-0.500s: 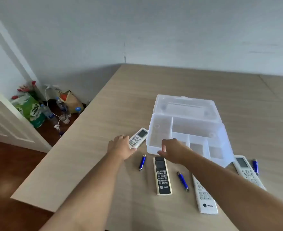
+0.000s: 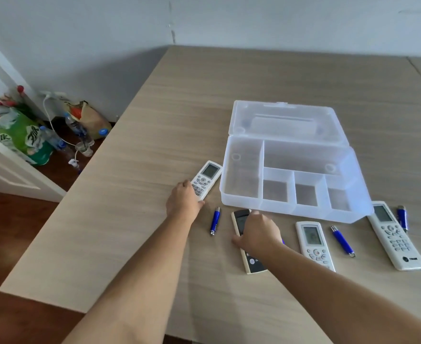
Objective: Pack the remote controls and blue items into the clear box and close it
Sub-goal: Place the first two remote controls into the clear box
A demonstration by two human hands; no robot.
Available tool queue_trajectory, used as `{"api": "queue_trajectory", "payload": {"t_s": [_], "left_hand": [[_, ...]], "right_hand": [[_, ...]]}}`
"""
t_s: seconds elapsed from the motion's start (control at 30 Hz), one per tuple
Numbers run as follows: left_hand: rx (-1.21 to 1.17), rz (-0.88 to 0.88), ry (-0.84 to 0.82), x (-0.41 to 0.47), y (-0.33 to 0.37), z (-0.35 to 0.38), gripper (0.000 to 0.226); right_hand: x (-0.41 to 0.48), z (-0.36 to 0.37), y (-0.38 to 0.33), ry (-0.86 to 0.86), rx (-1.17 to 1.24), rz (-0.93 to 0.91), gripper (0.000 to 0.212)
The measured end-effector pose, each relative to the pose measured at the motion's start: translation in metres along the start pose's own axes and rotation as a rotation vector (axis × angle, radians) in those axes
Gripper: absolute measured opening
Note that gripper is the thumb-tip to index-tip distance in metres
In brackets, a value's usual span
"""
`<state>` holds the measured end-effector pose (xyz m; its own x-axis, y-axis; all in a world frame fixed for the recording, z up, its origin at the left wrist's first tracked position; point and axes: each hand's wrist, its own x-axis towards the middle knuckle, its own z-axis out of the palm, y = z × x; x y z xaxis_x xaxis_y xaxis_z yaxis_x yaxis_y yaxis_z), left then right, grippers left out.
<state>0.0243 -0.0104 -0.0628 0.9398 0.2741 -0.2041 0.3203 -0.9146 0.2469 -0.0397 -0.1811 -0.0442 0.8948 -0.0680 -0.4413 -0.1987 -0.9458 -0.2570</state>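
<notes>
Four remote controls lie on the tabletop (image 2: 135, 199) around the clear box (image 2: 288, 207) (lid back, all five compartments bare), which sits toward the right edge. The left hand (image 2: 183, 198) curls onto the small white remote (image 2: 208, 177); the right hand (image 2: 259, 232) grips the dark-faced remote (image 2: 253, 263). Three blue items are fully visible, near the tabletop's near edge.

A clear box (image 2: 291, 194) with its lid laid open is seen at centre right, its compartments bare. Four remote controls are laid along its left and lower edges: white (image 2: 208, 178), dark-faced (image 2: 250, 260), white (image 2: 313, 243), white (image 2: 394, 235). Three blue items (image 2: 215, 220) (image 2: 342, 240) (image 2: 402, 217) are interspersed.
</notes>
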Motion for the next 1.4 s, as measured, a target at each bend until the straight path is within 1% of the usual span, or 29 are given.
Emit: {"api": "queue_trajectory", "payload": {"t_s": [0.1,0.17,0.27,0.33,0.4,0.47,0.53,0.6,0.67,0.73,0.83,0.93,1.0,1.03,1.1,1.13,1.17,1.2,1.23,1.27,1.33,1.4], "left_hand": [[-0.036,-0.099,-0.109,0.000,0.003,-0.006,0.065],[-0.142,-0.179,-0.189,-0.002,0.001,-0.009,0.066],[-0.336,-0.270,-0.234,-0.009,-0.005,-0.018,0.060],[-0.412,-0.279,-0.236,-0.013,-0.007,-0.029,0.058],[-0.480,-0.227,-0.219,-0.015,-0.004,-0.043,0.056],[-0.577,-0.134,-0.223,-0.015,0.006,-0.058,0.053],[-0.661,-0.054,-0.200,-0.017,0.024,-0.074,0.051],[-0.726,-0.038,-0.141,-0.020,0.045,-0.086,0.047],[-0.749,-0.045,-0.068,-0.022,0.066,-0.090,0.050],[-0.700,-0.021,-0.022,-0.023,0.084,-0.089,0.053],[-0.665,0.031,-0.018,-0.022,0.104,-0.080,0.053],[-0.605,0.017,-0.011,-0.016,0.122,-0.072,0.060],[-0.544,-0.040,-0.038,-0.009,0.131,-0.067,0.061],[-0.524,-0.051,-0.080,-0.006,0.134,-0.066,0.056],[-0.476,-0.026,-0.159,0.001,0.140,-0.061,0.030],[-0.435,-0.019,-0.176,0.002,0.141,-0.058,0.024],[-0.386,-0.012,-0.181,0.004,0.143,-0.055,0.027],[-0.317,0.006,-0.175,0.005,0.145,-0.052,0.024],[-0.231,0.037,-0.169,0.006,0.147,-0.049,0.017],[-0.146,0.078,-0.161,0.006,0.150,-0.045,0.018],[0.005,0.145,-0.135,0.010,0.153,-0.034,0.033],[0.162,0.164,-0.144,0.014,0.153,-0.022,0.044]], "right_hand": [[-0.002,-0.003,0.000,-0.022,0.030,0.008,0.049],[-0.005,-0.007,0.002,-0.047,0.048,-0.017,0.047],[-0.012,-0.021,0.000,-0.119,0.015,-0.094,0.040],[-0.019,-0.041,-0.002,-0.165,-0.028,-0.139,0.041],[-0.024,-0.071,-0.003,-0.172,0.008,-0.136,0.041],[-0.023,-0.104,-0.001,-0.173,0.133,-0.103,0.037],[-0.016,-0.134,0.004,-0.170,0.319,-0.081,0.040],[-0.006,-0.156,0.011,-0.189,0.505,-0.062,0.039],[0.005,-0.169,0.017,-0.226,0.639,-0.052,0.035],[0.013,-0.175,0.023,-0.237,0.786,-0.040,0.033],[0.024,-0.177,0.027,-0.202,1.051,0.014,0.023],[0.042,-0.176,0.031,-0.139,1.191,0.084,0.019],[0.054,-0.176,0.036,-0.087,1.180,0.121,0.020],[0.059,-0.176,0.038,-0.066,1.169,0.132,0.022],[0.068,-0.176,0.043,-0.035,1.151,0.144,0.024],[0.071,-0.175,0.045,-0.026,1.142,0.146,0.024],[0.076,-0.174,0.048,-0.024,1.135,0.149,0.024],[0.080,-0.172,0.050,-0.025,1.130,0.150,0.023],[0.084,-0.171,0.052,-0.028,1.128,0.150,0.022],[0.087,-0.170,0.054,-0.029,1.127,0.149,0.021],[0.093,-0.167,0.056,-0.029,1.118,0.140,0.020],[0.099,-0.166,0.058,-0.036,1.104,0.137,0.021]]}}
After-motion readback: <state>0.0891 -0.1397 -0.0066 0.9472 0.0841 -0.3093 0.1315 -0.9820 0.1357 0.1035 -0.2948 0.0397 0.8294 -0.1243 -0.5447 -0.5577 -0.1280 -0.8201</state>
